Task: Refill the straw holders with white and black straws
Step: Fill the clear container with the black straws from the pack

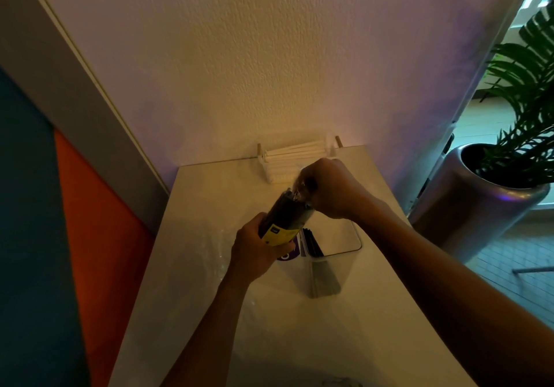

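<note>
- Surface [209, 194]: pale, set against a textured wall [269, 56].
- Potted plant [509, 158]: floor, right.
- Pack of black straws [289, 215]: gripped by left hand [259, 251]; wrapper top pinched by right hand [332, 188].

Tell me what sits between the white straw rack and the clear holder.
In the head view, the right hand gripping the black straw pack's wrapper top sits between the rack and holder.

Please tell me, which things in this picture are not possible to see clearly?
- Head view: the top of the pack of black straws is hidden in the right hand.
- The print on its yellow label is too small, and the left hand partly covers it.
- The purple sticker is mostly hidden behind hand and pack.
- A crumpled object at the bottom edge is cut off.
</note>
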